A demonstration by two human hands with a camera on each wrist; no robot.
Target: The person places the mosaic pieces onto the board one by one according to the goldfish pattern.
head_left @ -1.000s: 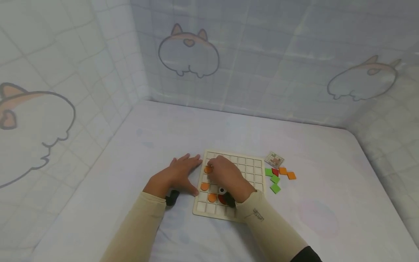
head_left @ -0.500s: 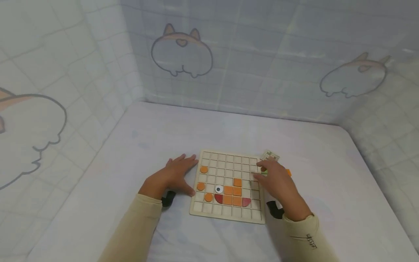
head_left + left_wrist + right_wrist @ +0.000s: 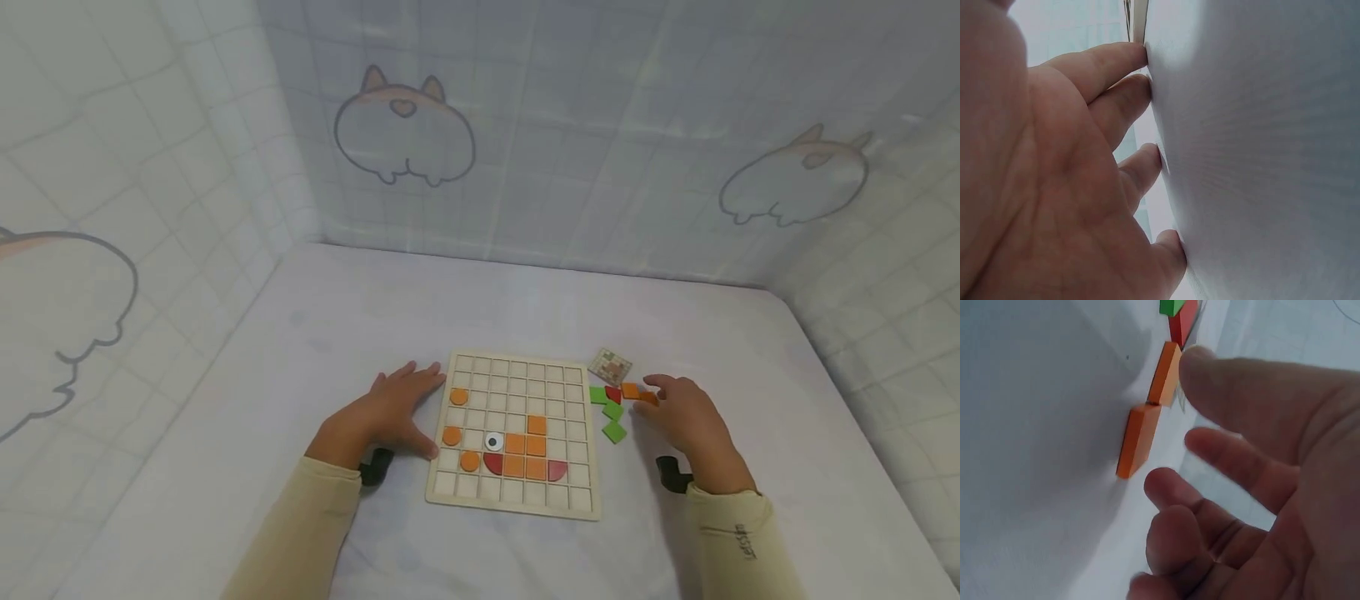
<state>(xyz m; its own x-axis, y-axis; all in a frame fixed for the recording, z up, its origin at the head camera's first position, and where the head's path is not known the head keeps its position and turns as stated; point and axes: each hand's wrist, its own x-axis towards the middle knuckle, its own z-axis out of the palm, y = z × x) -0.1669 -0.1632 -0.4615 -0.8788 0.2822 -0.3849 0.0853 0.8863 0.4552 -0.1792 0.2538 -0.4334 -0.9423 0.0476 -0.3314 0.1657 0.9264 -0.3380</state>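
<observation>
My left hand (image 3: 378, 421) rests spread beside the left edge of a wooden grid board (image 3: 487, 379), fingertips and thumb at its rim. In the left wrist view the straight fingers (image 3: 1104, 62) touch the white surface. To the right of the board my right hand (image 3: 686, 421) hovers with loosely bent fingers, nothing between them. Its thumb and fingertips are right at an orange square tile (image 3: 1138, 440), which lies in line with a second orange tile (image 3: 1165, 375). On the board lie three orange discs (image 3: 452, 436), several orange squares (image 3: 513, 465), a white eye disc (image 3: 493, 442) and two red pieces (image 3: 557, 471).
Several green tiles (image 3: 614, 431) and a red piece (image 3: 613, 395) lie between the board and my right hand. A small pattern card (image 3: 611, 367) sits at the board's upper right corner. Tiled-print walls (image 3: 525, 167) enclose the white surface (image 3: 375, 317).
My right hand has moved from over the board's left part, by the upper orange disc, rightward past the edge to the loose orange tiles. My left hand stays at the board's left edge.
</observation>
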